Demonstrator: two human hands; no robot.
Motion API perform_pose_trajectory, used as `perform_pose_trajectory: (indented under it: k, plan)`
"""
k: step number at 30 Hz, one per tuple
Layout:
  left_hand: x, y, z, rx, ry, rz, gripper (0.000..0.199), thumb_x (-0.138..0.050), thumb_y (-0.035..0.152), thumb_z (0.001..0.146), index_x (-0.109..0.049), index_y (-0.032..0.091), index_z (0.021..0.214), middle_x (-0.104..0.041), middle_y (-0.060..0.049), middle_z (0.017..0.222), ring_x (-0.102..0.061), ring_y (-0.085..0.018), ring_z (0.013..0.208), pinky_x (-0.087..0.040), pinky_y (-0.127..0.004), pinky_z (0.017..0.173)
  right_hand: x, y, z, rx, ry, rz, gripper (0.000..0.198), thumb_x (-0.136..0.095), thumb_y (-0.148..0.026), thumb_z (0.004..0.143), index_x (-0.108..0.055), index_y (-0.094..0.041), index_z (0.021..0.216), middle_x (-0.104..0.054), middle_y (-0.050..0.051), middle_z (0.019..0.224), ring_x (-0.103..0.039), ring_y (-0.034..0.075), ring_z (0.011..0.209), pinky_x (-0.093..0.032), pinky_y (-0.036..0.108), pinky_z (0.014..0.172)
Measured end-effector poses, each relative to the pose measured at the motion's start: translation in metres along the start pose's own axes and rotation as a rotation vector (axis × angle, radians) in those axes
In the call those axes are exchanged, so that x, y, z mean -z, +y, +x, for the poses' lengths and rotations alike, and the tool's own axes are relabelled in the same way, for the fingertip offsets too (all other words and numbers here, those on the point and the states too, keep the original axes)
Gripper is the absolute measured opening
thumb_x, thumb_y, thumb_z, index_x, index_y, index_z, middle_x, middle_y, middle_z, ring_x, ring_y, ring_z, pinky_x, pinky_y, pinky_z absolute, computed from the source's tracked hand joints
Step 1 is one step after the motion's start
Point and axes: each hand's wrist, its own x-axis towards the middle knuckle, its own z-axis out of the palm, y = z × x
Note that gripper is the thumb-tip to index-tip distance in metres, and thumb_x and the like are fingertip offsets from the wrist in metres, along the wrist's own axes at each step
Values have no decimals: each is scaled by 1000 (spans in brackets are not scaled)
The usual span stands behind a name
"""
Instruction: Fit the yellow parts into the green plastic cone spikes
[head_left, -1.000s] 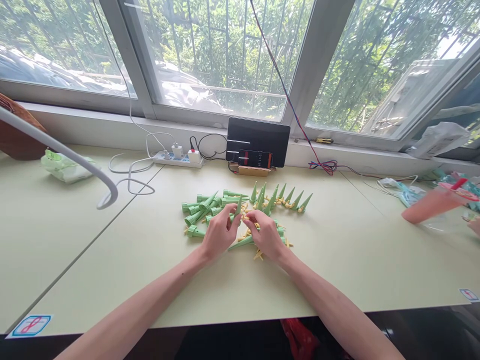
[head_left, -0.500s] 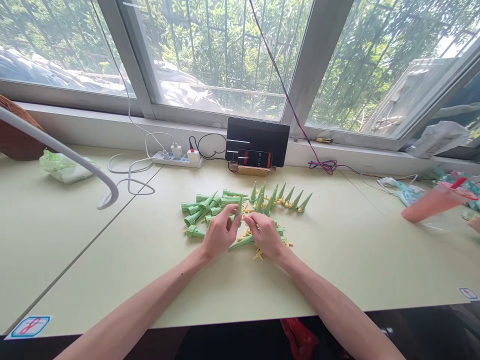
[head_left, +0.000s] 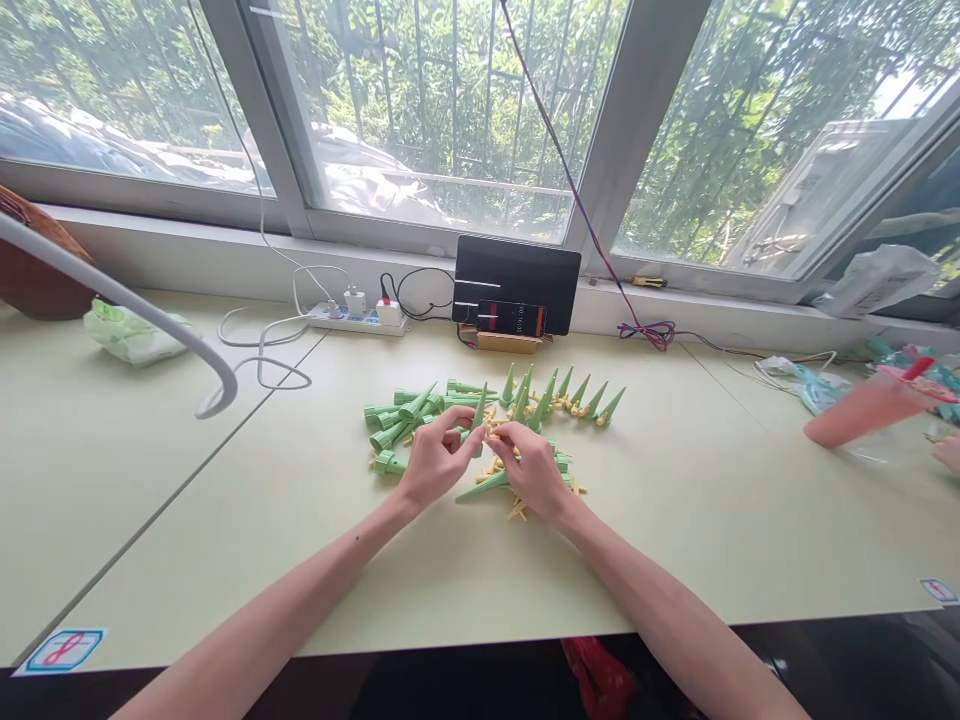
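Note:
My left hand (head_left: 431, 462) is closed around a green plastic watering spike (head_left: 481, 406), its point upward. Against the side of that spike, my right hand (head_left: 534, 470) pinches a small yellow valve piece (head_left: 490, 434), partly hidden by the fingers. Loose green spikes (head_left: 390, 436) lie heaped to the left of my hands. Behind and to the right, several spikes (head_left: 592, 402) stand point up with yellow pieces at their bases. More yellow pieces (head_left: 519, 508) are scattered under and around my right hand, beside a lying green spike (head_left: 484, 487).
A tablet (head_left: 517, 270) with a phone (head_left: 510, 318) in front leans at the window. Left of it is a power strip (head_left: 352, 320) with cables. A pink drink cup (head_left: 862, 405) tilts at the right; another person's hand (head_left: 949, 453) shows at the edge.
My left fingers have shifted slightly on the spike, and the fingertips of both hands are closer around the yellow piece. The piles look the same.

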Motion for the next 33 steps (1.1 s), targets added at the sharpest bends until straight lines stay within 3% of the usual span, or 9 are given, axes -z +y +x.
perform_pose_trajectory:
  k: [5, 12, 21, 29, 33]
  plan:
    - [2, 1, 4, 87, -57, -102, 25, -64, 42, 86, -60, 17, 90, -58, 1, 73, -46, -8, 51, -34, -21, 46, 0, 1, -1, -3, -13, -9, 25, -44, -35, 101, -59, -18, 88, -61, 3, 77, -55, 16, 69, -43, 28, 65]
    - [5, 1, 6, 77, -127, -170, 25, -64, 41, 86, -62, 16, 88, -57, 1, 71, -50, -10, 61, -39, -21, 53, 0, 1, -1, -4, -28, -20, 31, -41, -39, 101, -56, -20, 83, -56, 1, 71, -51, 15, 64, -40, 27, 62]
    - [6, 8, 5, 76, -169, -232, 25, -65, 41, 86, -63, 17, 90, -54, 3, 65, -36, -6, 47, -29, -20, 43, 1, 1, -1, -28, -44, -66, 39, -33, -38, 104, -44, -21, 70, -49, 0, 65, -44, 15, 60, -35, 27, 60]
    - [7, 9, 6, 107, -255, -294, 28, -67, 43, 84, -64, 15, 90, -59, 0, 76, -44, -6, 54, -34, -19, 46, 1, 2, -1, -18, -47, -94, 41, -31, -37, 104, -42, -21, 69, -47, -1, 63, -42, 14, 59, -34, 26, 60]
    - [6, 11, 6, 151, -234, -311, 30, -68, 44, 83, -65, 15, 91, -64, -3, 82, -50, -8, 58, -35, -18, 45, 3, -2, 0, -35, -53, -77, 40, -31, -39, 104, -46, -20, 72, -51, 0, 67, -46, 14, 63, -36, 26, 62]
